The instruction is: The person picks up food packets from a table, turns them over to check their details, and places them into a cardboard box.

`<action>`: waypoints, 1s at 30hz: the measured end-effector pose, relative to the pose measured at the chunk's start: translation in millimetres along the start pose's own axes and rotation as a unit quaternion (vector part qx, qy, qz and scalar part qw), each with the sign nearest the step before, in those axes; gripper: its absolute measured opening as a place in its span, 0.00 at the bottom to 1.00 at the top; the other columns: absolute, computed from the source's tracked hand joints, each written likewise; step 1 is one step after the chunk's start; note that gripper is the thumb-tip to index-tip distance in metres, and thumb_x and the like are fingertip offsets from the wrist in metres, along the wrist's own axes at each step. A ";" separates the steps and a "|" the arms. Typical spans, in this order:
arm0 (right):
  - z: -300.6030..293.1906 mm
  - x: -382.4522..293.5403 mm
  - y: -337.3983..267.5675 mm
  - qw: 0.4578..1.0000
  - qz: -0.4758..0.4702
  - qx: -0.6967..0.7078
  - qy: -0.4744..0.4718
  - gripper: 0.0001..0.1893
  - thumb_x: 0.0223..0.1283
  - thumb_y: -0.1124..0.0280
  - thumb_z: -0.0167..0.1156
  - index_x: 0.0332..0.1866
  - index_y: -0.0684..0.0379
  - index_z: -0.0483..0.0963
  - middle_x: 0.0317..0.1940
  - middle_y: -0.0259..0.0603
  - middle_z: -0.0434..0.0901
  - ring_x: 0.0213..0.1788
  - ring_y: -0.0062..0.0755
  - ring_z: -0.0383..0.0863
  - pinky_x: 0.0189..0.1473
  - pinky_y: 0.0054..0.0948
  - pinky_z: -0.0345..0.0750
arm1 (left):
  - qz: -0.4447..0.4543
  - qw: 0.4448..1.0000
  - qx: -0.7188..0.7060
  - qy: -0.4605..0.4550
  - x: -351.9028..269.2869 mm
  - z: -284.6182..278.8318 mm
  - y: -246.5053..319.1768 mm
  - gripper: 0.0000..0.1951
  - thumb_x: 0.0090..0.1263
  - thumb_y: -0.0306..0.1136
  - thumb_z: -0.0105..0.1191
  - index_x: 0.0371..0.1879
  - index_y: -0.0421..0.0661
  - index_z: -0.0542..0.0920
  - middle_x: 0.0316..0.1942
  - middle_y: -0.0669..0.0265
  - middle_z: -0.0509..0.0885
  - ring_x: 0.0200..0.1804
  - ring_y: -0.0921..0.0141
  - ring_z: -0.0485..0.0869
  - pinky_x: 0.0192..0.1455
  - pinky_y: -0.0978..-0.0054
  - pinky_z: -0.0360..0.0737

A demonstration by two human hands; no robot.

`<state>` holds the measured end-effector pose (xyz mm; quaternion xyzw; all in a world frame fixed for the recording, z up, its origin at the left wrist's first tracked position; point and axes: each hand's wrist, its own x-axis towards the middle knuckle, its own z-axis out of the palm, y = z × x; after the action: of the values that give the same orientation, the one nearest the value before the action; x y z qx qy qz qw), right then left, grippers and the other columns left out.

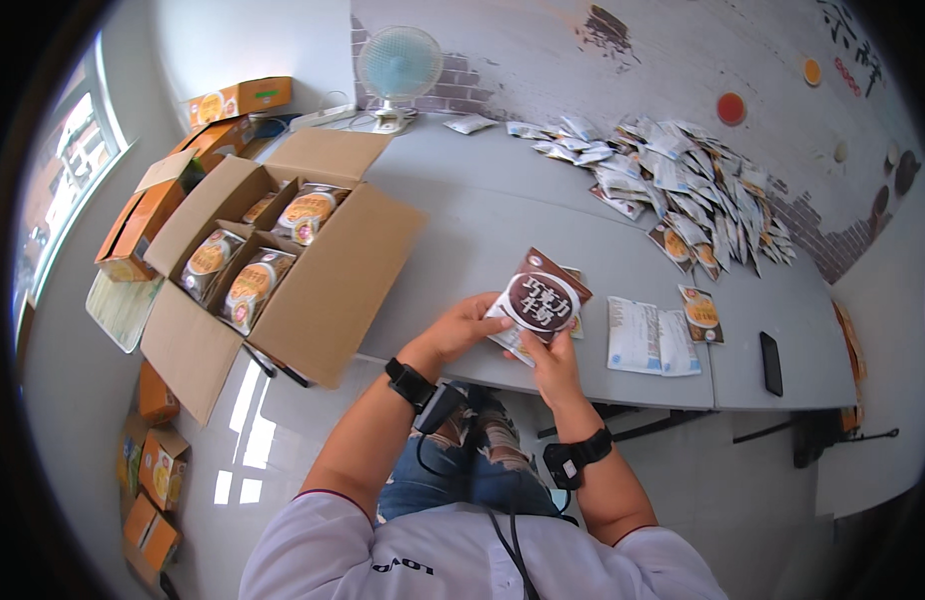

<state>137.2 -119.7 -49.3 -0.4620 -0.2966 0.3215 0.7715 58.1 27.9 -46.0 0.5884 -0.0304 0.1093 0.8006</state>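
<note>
Between my two hands, above the near edge of the grey table (477, 247), is a brown-and-white printed sachet (541, 300). My left hand (462, 326) grips its left side, with the thumb on the front. Lower down on the right, my right hand (556, 367) pinches its bottom edge. Part of another sachet (576, 324) shows behind the held one; whether it is also held, I cannot tell. White sachets (650, 341) lie side by side to the right of my hands. Beside them rests a sachet with an orange print (702, 315).
A large heap of sachets (680, 180) covers the table's back right. At left stands an open divided carton (335, 277) holding bagged packs (258, 285), its flaps spread. A desk fan (399, 67) stands at the back; a phone (771, 364) lies near the right end. Orange boxes (162, 465) sit on the floor.
</note>
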 end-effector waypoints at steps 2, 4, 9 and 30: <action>1.0 -0.5 4.0 0.999 -0.019 -0.049 0.005 0.20 0.60 0.76 0.53 0.56 0.62 0.58 0.42 0.39 0.74 0.37 0.24 0.77 0.31 0.23 0.81 | -0.024 0.999 -0.030 0.031 -1.7 -5.0 -3.0 0.17 0.70 0.38 0.47 0.50 0.39 0.72 0.44 0.65 0.80 0.45 0.75 0.78 0.50 0.76 0.74; 0.7 -3.2 2.2 0.998 -0.020 -0.062 0.001 0.20 0.59 0.76 0.53 0.55 0.62 0.58 0.42 0.39 0.74 0.36 0.23 0.76 0.30 0.22 0.80 | -0.038 0.997 -0.028 0.053 -0.5 -4.1 -6.2 0.19 0.71 0.43 0.44 0.50 0.39 0.73 0.42 0.65 0.80 0.43 0.75 0.78 0.48 0.76 0.74; 3.4 -4.9 -1.3 0.996 -0.015 -0.087 0.008 0.20 0.59 0.75 0.54 0.55 0.62 0.58 0.40 0.38 0.74 0.32 0.21 0.76 0.26 0.20 0.77 | -0.006 0.993 0.092 0.070 4.2 1.4 -12.0 0.19 0.72 0.47 0.40 0.47 0.43 0.75 0.32 0.76 0.77 0.32 0.83 0.71 0.33 0.85 0.68; -0.2 -10.8 5.1 0.952 -0.220 -0.194 0.085 0.16 0.56 0.79 0.55 0.51 0.65 0.70 0.53 0.42 0.71 0.55 0.33 0.71 0.60 0.30 0.65 | -0.076 0.987 -0.139 0.013 -3.2 -16.0 -7.4 0.21 0.70 0.52 0.40 0.35 0.44 0.74 0.31 0.63 0.81 0.35 0.69 0.81 0.30 0.73 0.79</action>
<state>129.6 -126.2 -55.7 -0.5515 -0.3811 0.0394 0.7410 55.3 40.6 -58.4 0.4708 0.0100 0.0502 0.8808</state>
